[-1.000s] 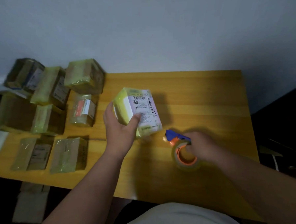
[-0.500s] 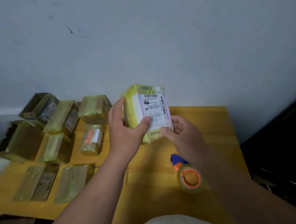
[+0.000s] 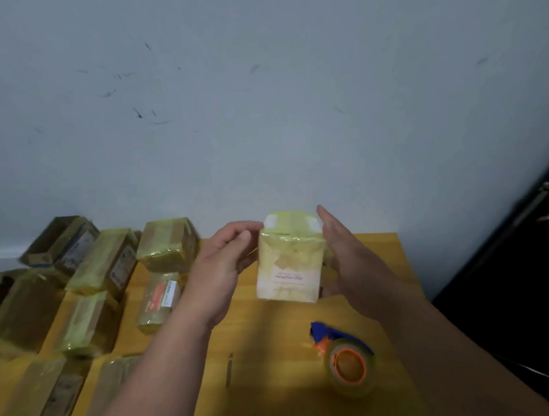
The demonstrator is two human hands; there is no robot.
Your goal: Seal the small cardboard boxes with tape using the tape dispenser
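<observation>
I hold a small cardboard box (image 3: 289, 258) wrapped in yellowish tape upright in the air above the wooden table (image 3: 273, 335), between both hands. A printed side faces me. My left hand (image 3: 220, 269) grips the box's upper left edge with curled fingers and thumb. On the other side my right hand (image 3: 345, 258) lies flat against the box, fingers straight and pointing up. The tape dispenser (image 3: 348, 361), with a blue handle, an orange core and a clear roll, lies on the table below my right forearm, touched by neither hand.
Several taped cardboard boxes (image 3: 99, 280) crowd the table's left half, some stacked against the pale wall (image 3: 262, 113). The table's right edge (image 3: 406, 264) borders a dark area with a black object (image 3: 522, 226).
The box has been turned, so the shipping label no longer faces me. My right hand shifted from under the label side to the box's right side. My view tilted upward.
</observation>
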